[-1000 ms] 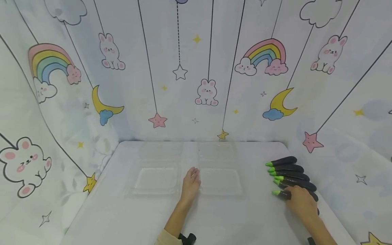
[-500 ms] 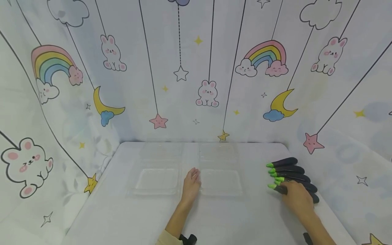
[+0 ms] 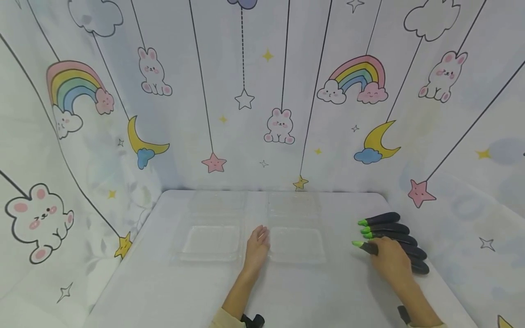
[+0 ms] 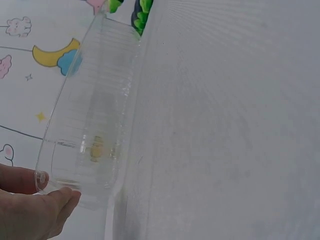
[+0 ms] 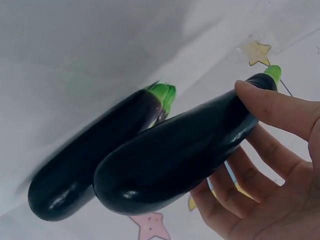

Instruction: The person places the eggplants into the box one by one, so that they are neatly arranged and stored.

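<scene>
In the head view, your left hand [image 3: 257, 248] is at the left edge of the clear container [image 3: 297, 261] on the right, with a second clear container [image 3: 211, 260] on its other side. Both containers reach close to the far edge of the white table [image 3: 324, 291]. Your right hand [image 3: 391, 259] holds an eggplant [image 3: 370, 248], its green tip toward the containers, and a stretch of tabletop separates that tip from the nearer one. The other eggplants [image 3: 387, 228] lie side by side near the table's right edge; I cannot tell whether any overhang it.

In the left wrist view, you pinch the container at one end corner — digits nearly together, thin plastic between them — and its long side runs away from your hand.

In the right wrist view, your thumb presses the eggplant's neck from one side, fingers on the other, parted by about its thickness. The fat end sticks out past your grip — whether it touches the eggplant beside it, I cannot tell.
</scene>
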Demonstrator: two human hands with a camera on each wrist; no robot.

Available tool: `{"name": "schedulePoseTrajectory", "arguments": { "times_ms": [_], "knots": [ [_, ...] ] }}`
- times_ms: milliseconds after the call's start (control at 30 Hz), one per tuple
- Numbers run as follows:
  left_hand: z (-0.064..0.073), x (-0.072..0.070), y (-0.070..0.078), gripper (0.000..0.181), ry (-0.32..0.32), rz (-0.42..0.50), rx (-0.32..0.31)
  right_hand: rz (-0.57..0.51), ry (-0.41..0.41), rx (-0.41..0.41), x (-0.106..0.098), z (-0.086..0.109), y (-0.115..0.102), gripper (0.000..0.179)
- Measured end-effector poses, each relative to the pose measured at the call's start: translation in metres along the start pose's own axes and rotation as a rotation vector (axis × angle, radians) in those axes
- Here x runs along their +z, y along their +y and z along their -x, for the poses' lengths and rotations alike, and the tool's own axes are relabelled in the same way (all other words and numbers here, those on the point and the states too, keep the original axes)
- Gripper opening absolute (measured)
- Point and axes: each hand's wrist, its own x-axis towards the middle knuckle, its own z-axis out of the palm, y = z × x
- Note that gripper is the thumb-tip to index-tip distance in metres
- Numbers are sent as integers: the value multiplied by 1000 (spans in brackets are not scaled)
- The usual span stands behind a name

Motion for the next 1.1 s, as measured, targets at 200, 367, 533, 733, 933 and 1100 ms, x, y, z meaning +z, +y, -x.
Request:
{"name": "schedulePoseTrajectory", "arguments": {
  "times_ms": [200,367,533,733,933,1100],
  "knots": [
    [-2,1,-4,58,4,-2,-11,-24,7,-9,0,-3,-6,33],
    [-3,1,-6,57,8,-6,-8,-34,14,-18,0,-6,-15,36],
    [-4,2,-6,56,22,-19,-3,-37,18,-31,1,-12,-25,38],
    [-4,2,-8,57,27,-9,-3,-51,34,-41,3,-15,-38,37],
    [-2,3,-7,56,32,-6,4,-50,63,-47,6,-20,-49,37],
    [-1,3,-5,56,21,-8,0,-60,89,-56,8,-25,-56,39]
  ]
}}
